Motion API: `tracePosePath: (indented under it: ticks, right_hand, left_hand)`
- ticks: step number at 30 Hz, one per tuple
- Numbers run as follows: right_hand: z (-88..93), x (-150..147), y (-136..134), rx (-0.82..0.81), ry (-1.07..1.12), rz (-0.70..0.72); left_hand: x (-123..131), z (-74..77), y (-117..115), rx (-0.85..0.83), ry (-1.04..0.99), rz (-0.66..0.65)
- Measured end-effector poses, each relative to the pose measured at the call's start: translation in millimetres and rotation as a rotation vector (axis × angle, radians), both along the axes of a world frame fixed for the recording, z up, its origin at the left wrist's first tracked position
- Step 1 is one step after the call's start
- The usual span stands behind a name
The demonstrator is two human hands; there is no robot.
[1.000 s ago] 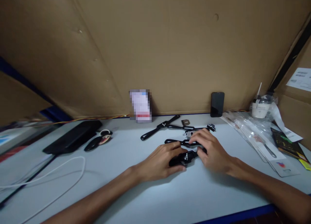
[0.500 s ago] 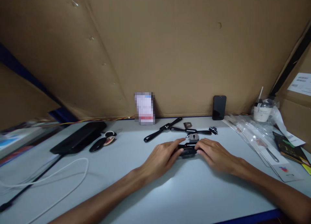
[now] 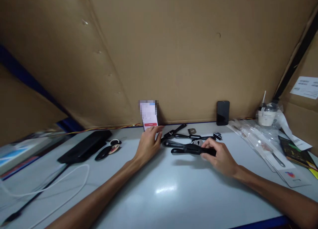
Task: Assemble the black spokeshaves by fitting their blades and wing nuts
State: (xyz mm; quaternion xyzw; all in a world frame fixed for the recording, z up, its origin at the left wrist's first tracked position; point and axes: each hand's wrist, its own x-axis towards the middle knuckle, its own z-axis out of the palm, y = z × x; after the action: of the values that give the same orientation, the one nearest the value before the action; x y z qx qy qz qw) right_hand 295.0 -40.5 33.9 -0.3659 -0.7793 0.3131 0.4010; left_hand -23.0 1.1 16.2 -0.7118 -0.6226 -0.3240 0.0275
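Note:
My right hand (image 3: 221,156) is closed around one end of a black spokeshave (image 3: 188,148), which is slightly blurred and lifted a little above the table. My left hand (image 3: 148,141) lies over the near end of another black spokeshave body (image 3: 171,133), just in front of the propped phone (image 3: 150,116). Its index finger and thumb are apart, and the handle end beneath it is hidden. Between the hands and the wall rests a third black spokeshave body (image 3: 195,136). A grey slotted blade (image 3: 198,142) shows behind the held tool, with another slotted plate (image 3: 192,131) farther back.
A small black clamp piece (image 3: 217,136) lies at right. A dark phone (image 3: 223,113) leans on the cardboard wall (image 3: 174,73). Plastic packages (image 3: 258,146) and a wrapped cup (image 3: 267,114) stand right. At left are a black box (image 3: 84,146), keys (image 3: 106,150) and a white cable (image 3: 85,179).
Both hands were together at the near spokeshave. The left hand has let go and moved left and forward to the other spokeshave; the right hand has raised the tool by one end.

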Motion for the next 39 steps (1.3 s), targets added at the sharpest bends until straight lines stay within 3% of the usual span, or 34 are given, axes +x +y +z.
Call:
tracePosePath:
  ticks: [5,11,16,23,32,35,37,39]
  right_hand:
    - [0.5,3,7,-0.032,0.01,-0.101]
    - [-0.6,6,17,-0.113,0.063,-0.086]
    - [5.1,13,16,0.049,-0.011,-0.126]
    - [-6.9,5,-4,0.273,-0.327,0.114]
    - [-11.8,3,-1,0.362,-0.543,0.012]
    - [-9.1,9,13,0.289,-0.413,-0.002]
    - [-3.3,17,25,0.239,-0.206,-0.122]
    - [5.9,24,32,0.263,0.008,-0.3]
  left_hand:
    - [-8,-11.9,7,-0.121,0.159,0.026]
    - [-9,-12.6,7,-0.159,0.252,0.012]
    - [-10,-12.0,9,-0.19,0.248,0.015]
    - [-7,-4.2,1,-0.268,0.192,0.043]
    - [9,7.6,-14,-0.153,0.043,0.121]
    - [24,17.5,-28,-0.086,-0.011,0.018]
    - [39,21.9,-44,-0.074,-0.034,-0.117]
    - [56,21.7,-61,-0.09,-0.074,-0.35]
